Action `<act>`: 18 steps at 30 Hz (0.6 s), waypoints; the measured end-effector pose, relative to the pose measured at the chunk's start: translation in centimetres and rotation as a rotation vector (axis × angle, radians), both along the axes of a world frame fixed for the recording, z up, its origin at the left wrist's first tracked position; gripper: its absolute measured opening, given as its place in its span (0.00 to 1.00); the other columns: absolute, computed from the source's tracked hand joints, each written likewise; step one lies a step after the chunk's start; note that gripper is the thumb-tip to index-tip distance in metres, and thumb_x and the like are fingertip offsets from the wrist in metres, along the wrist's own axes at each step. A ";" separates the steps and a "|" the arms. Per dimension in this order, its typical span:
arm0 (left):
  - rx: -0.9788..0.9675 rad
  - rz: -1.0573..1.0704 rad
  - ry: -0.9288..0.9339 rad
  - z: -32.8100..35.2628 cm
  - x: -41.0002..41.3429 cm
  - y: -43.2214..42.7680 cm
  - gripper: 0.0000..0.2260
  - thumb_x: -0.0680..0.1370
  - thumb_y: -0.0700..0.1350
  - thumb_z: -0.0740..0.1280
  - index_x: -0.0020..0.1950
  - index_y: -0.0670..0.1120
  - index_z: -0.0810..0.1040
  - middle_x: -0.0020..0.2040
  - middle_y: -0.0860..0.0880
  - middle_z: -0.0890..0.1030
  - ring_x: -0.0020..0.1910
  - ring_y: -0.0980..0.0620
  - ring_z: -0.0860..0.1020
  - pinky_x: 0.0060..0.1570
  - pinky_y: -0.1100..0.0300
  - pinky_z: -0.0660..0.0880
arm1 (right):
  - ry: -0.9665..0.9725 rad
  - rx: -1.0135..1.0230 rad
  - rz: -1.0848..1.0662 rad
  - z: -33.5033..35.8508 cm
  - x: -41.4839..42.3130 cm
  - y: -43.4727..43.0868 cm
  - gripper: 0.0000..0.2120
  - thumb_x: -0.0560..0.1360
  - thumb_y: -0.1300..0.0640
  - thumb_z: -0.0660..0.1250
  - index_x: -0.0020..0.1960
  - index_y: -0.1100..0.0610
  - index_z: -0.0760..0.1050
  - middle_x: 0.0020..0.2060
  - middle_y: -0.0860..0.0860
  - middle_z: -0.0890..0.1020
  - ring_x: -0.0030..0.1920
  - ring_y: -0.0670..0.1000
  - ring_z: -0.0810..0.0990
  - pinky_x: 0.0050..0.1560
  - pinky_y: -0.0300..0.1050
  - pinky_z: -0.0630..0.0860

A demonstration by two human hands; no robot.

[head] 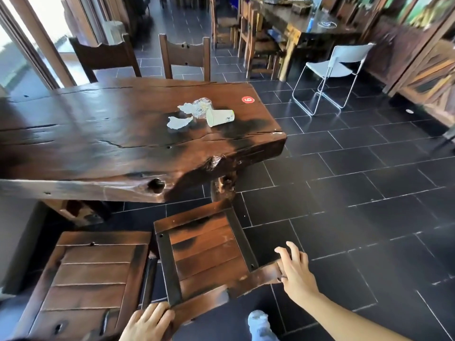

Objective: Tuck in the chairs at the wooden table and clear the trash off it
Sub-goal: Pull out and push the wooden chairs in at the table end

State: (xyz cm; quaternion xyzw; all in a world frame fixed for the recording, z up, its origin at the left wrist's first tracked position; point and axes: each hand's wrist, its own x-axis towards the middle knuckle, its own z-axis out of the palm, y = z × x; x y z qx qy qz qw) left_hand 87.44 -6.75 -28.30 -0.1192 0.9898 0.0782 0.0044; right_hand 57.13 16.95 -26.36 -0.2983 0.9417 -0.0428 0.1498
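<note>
Your left hand (147, 322), at the bottom of the frame, is wrapped over one end of the chair (206, 254) backrest. Your right hand (295, 269), lower right of centre, clasps the other end, fingers spread over the top rail. Holding both ends likely gives you control of the angle, because the chair sits skewed, its seat turned toward the table (110, 134) corner rather than square to the edge. Its front edge is only near the table leg, so it is not yet tucked in.

A second chair (88, 279) stands just beside it at lower left, also pulled out from the table. Two more chairs (184, 55) stand at the far side, upper left of the frame, close against the table edge and seemingly already in place. That makes four wooden chairs at this table; the white folding chair (330, 70) at upper right stands well apart and looks unrelated.

The trash sits together near the table's right end, centre of the frame: one paper cup (220, 117) lying on its side, one crumpled clear wrapper (202, 108), and two white scraps (178, 122), though the wrapper's outline is hard to separate. None of it is cleared yet, which fits both hands being busy with the chair.
</note>
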 end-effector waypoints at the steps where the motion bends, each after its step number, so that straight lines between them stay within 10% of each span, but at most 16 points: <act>1: 0.027 0.012 -0.046 0.6 -0.6 -0.5 0.07 0.68 0.53 0.62 0.43 0.54 0.73 0.45 0.57 0.77 0.38 0.55 0.80 0.30 0.60 0.73 | -0.001 -0.003 0.000 0.0 -0.5 -0.7 0.31 0.71 0.63 0.69 0.67 0.45 0.59 0.73 0.49 0.53 0.68 0.54 0.58 0.46 0.47 0.80; 7: 0.045 0.056 -0.257 1.7 -3.2 -6.1 0.29 0.48 0.60 0.75 0.45 0.56 0.72 0.46 0.57 0.74 0.43 0.54 0.72 0.28 0.59 0.74 | -0.006 -0.044 0.000 -0.5 -2.5 -5.7 0.31 0.69 0.63 0.72 0.66 0.47 0.62 0.73 0.51 0.57 0.67 0.56 0.60 0.48 0.49 0.80; 18: 0.030 0.244 -0.368 1.5 -5.2 -11.5 0.31 0.51 0.54 0.80 0.48 0.58 0.69 0.48 0.56 0.72 0.43 0.50 0.76 0.31 0.55 0.77 | -0.006 -0.049 0.007 -1.3 -3.8 -10.8 0.27 0.69 0.61 0.73 0.62 0.50 0.65 0.68 0.53 0.63 0.65 0.57 0.63 0.47 0.47 0.80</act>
